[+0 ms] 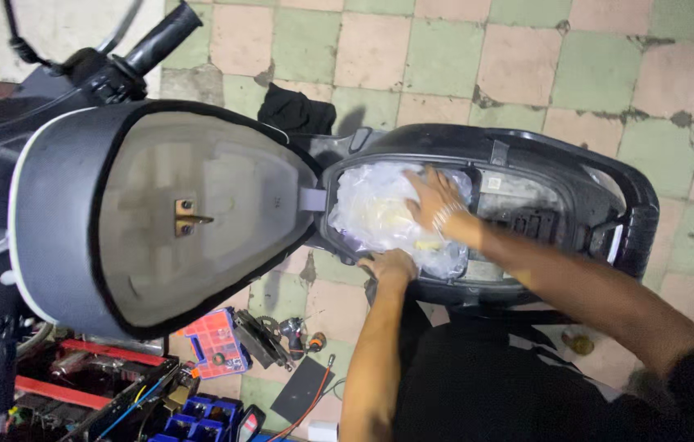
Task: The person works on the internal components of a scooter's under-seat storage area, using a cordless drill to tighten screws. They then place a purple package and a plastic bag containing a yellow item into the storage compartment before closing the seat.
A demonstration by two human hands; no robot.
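While the scooter seat (158, 217) stands raised at the left of the frame, the right hand (433, 196) lies spread flat on a clear plastic bag (379, 217) in the storage compartment (527, 155) at centre; the left hand (389, 266) curls over the compartment's near rim, just below the bag.

Floor tiles (445, 57) upper right are a faded pink and green checker. Scooter body (609, 176) is black, the seat underside (191, 213) grey, and the parts box (214, 344) lower left is orange.

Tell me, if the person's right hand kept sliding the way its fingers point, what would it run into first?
The right hand lies flat on the clear plastic bag in the scooter's storage compartment, fingers pointing toward the raised seat. It would likely push across more of the bag first, then meet the compartment's front wall by the seat hinge.
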